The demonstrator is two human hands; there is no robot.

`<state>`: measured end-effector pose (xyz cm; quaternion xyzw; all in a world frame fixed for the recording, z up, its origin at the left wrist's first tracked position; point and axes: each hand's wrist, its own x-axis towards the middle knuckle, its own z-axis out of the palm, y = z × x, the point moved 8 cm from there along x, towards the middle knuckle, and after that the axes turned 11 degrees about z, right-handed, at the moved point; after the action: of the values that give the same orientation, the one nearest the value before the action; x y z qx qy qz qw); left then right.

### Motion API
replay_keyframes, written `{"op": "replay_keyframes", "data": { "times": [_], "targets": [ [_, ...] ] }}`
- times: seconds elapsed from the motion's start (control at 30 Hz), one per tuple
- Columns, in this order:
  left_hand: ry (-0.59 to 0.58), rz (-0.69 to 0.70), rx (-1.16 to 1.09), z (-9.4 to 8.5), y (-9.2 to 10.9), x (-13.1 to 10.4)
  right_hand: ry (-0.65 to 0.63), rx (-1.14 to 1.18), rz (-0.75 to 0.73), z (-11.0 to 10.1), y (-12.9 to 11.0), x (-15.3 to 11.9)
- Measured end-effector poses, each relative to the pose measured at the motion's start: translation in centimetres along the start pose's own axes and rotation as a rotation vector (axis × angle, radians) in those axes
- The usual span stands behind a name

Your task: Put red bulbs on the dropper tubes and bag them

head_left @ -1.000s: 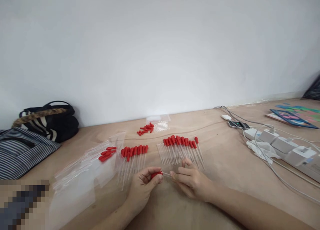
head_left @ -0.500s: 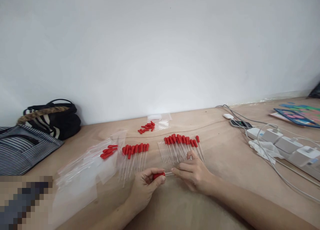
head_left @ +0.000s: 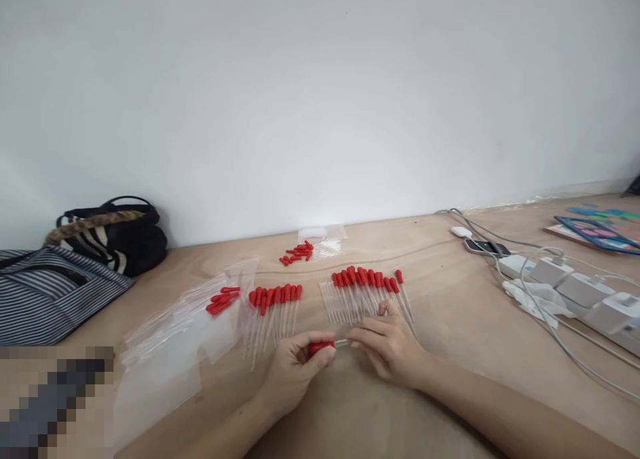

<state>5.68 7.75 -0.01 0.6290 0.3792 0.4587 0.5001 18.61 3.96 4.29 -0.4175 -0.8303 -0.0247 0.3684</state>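
Note:
Between thumb and fingers, my left hand point(head_left: 297, 366) grips a red rubber dropper bulb point(head_left: 321, 348). A thin clear pipette tube point(head_left: 342, 343) runs from the bulb to my right hand point(head_left: 387, 346), whose fingers are closed on it; they hide its far end. Behind my right hand lies a row of clear tubes with red-bulbed droppers point(head_left: 361, 277), some at the left of the row without bulbs. Another row of red-bulbed droppers point(head_left: 275, 296) lies beyond my left hand. Loose red bulbs point(head_left: 223, 300) rest on clear plastic bags point(head_left: 170, 342) to the left.
More loose red bulbs point(head_left: 299, 252) lie near the wall beside a small clear bag point(head_left: 330, 236). At right are a power strip with white chargers point(head_left: 580, 289), cables, crumpled tissue point(head_left: 535, 301) and a dark device point(head_left: 485, 247). A striped bag point(head_left: 55, 296) and black bag point(head_left: 135, 246) stand left.
The whole view has shifted slightly. My hands keep hold of the bulb and tube, and less of the tube shows between them.

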Motion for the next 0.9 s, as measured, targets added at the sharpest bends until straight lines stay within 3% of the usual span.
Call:
{"op": "replay_keyframes", "data": {
  "times": [0.17, 0.3, 0.4, 0.47, 0.53, 0.6, 0.73, 0.8, 0.9],
  "targets": [
    [0.152, -0.028, -0.136, -1.3, -0.5, 0.3, -0.039, 0.157, 0.213, 0.4, 0.9, 0.3],
    [0.243, -0.040, -0.261, -0.5, -0.9, 0.0, -0.109, 0.335, 0.431, 1.5, 0.8, 0.3],
    [0.285, -0.064, -0.300, -0.1, -0.4, 0.0, -0.139, 0.394, 0.530, 2.4, 0.3, 0.1],
    [0.285, -0.078, -0.252, -1.1, 0.5, 0.7, -0.116, 0.399, 0.557, 2.5, 0.3, -0.1],
    [0.221, -0.089, -0.121, -3.0, 1.5, 2.1, -0.074, 0.374, 0.565, 2.2, 0.6, -0.3],
    [0.083, -0.099, 0.098, -5.1, 2.2, 3.9, -0.036, 0.326, 0.555, 1.8, 1.1, -0.4],
    [-0.060, -0.102, 0.767, -9.1, 2.2, 6.6, -0.019, 0.160, 0.542, 1.6, 1.9, 0.0],
    [-0.109, -0.112, 1.019, -9.5, 1.9, 7.3, -0.042, 0.031, 0.546, 2.0, 2.1, 0.8],
    [-0.128, -0.100, 1.144, -8.8, 1.9, 7.8, -0.098, -0.143, 0.581, 3.1, 2.6, 2.6]
  ]
}}
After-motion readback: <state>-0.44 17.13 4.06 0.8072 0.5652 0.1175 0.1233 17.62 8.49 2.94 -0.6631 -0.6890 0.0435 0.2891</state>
